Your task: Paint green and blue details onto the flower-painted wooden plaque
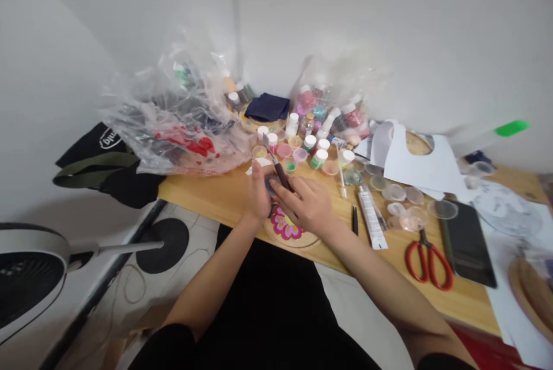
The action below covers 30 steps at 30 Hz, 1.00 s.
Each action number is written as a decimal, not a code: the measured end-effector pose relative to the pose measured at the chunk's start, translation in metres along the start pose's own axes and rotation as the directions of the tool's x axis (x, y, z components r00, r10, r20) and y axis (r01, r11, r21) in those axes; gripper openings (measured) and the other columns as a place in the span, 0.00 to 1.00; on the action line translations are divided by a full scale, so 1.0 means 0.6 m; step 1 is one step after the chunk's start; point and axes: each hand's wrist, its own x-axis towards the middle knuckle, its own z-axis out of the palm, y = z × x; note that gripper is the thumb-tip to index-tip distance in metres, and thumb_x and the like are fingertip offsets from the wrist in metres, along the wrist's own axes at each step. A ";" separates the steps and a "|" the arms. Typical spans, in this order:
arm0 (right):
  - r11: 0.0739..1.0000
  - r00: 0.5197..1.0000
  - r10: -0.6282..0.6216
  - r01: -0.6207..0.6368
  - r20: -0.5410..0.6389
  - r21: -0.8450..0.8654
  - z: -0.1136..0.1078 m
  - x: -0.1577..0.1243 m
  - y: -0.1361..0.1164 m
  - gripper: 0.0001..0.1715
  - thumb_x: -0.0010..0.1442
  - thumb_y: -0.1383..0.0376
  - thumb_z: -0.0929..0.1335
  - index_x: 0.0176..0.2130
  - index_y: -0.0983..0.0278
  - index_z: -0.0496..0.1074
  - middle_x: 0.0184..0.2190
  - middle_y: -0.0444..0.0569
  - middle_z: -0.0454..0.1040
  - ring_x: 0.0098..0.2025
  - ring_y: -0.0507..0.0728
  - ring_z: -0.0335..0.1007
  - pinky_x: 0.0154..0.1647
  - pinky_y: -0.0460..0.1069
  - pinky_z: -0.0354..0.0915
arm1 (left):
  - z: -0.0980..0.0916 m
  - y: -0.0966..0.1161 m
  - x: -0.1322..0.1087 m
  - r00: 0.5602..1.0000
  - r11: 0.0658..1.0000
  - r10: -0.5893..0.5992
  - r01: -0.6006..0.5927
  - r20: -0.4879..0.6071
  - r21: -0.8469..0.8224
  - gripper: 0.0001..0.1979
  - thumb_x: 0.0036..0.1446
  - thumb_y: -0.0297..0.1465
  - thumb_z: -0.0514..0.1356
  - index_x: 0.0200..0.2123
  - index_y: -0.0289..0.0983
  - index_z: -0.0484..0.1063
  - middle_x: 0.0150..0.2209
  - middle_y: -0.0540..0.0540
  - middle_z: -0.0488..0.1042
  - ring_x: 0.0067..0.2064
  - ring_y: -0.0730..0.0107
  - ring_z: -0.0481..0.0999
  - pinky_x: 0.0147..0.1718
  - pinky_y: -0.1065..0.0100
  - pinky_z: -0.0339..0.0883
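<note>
My left hand (260,196) is closed around a small dark grey round cup (271,184), just above the table's front edge. My right hand (309,203) grips a thin tool with a dark brown handle and a metal blade (280,172), probably a palette knife; its blade points up and away from me. Both hands meet at the cup, and my right fingers partly cover it. Beneath them lies a round wooden hoop (313,241) with a pink and magenta flower (287,225) with a yellow centre. Part of the flower is hidden by my right hand.
Small paint cups (299,155) and white-capped bottles (319,159) crowd the area beyond my hands. On the right lie a white tube (372,217), red-handled scissors (429,263) and a phone (469,243). A plastic bag (190,128) stands left; a fan (34,272) is beside the table.
</note>
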 end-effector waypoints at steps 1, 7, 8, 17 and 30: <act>1.000 1.000 -0.004 0.003 -0.029 -0.016 0.003 -0.002 0.001 0.18 0.73 0.62 0.62 0.53 0.57 0.79 0.32 0.51 0.75 0.34 0.56 0.72 0.33 0.50 0.66 | 0.001 -0.001 0.001 1.000 1.000 0.001 -0.001 0.000 0.015 0.40 0.63 0.66 0.41 0.22 0.40 0.71 0.21 0.46 0.71 0.32 0.64 0.74 0.34 0.62 0.68; 0.996 0.977 -0.038 0.020 -0.208 -0.089 0.006 -0.002 -0.003 0.17 0.72 0.65 0.62 0.48 0.61 0.80 0.28 0.48 0.72 0.31 0.54 0.69 0.30 0.50 0.65 | -0.002 -0.007 0.004 0.998 0.996 -0.063 0.061 0.028 0.071 0.43 0.56 0.71 0.41 0.21 0.41 0.73 0.21 0.44 0.75 0.30 0.61 0.75 0.30 0.59 0.68; 0.996 0.973 -0.034 0.014 -0.227 -0.088 0.004 0.000 -0.004 0.17 0.72 0.65 0.62 0.47 0.61 0.80 0.26 0.47 0.72 0.30 0.54 0.69 0.30 0.50 0.65 | -0.002 -0.007 0.004 0.996 0.995 -0.077 0.074 0.041 0.071 0.44 0.56 0.72 0.41 0.21 0.41 0.74 0.21 0.43 0.75 0.30 0.60 0.76 0.29 0.59 0.68; 0.989 0.959 0.108 -0.077 -0.262 0.127 -0.014 0.012 0.013 0.16 0.73 0.63 0.63 0.48 0.62 0.80 0.29 0.49 0.76 0.30 0.53 0.71 0.29 0.48 0.68 | -0.010 -0.009 0.027 0.991 0.991 -0.017 -0.001 0.135 0.131 0.40 0.57 0.70 0.47 0.28 0.42 0.79 0.28 0.44 0.80 0.32 0.58 0.78 0.33 0.57 0.70; 0.916 0.815 0.398 -0.326 -0.421 0.236 -0.048 0.027 0.059 0.09 0.68 0.67 0.69 0.49 0.61 0.77 0.31 0.45 0.74 0.29 0.51 0.69 0.28 0.47 0.64 | 0.012 0.005 0.110 0.729 0.979 -0.128 0.202 0.673 -0.033 0.37 0.57 0.65 0.57 0.36 0.33 0.77 0.19 0.49 0.73 0.17 0.75 0.66 0.18 0.71 0.58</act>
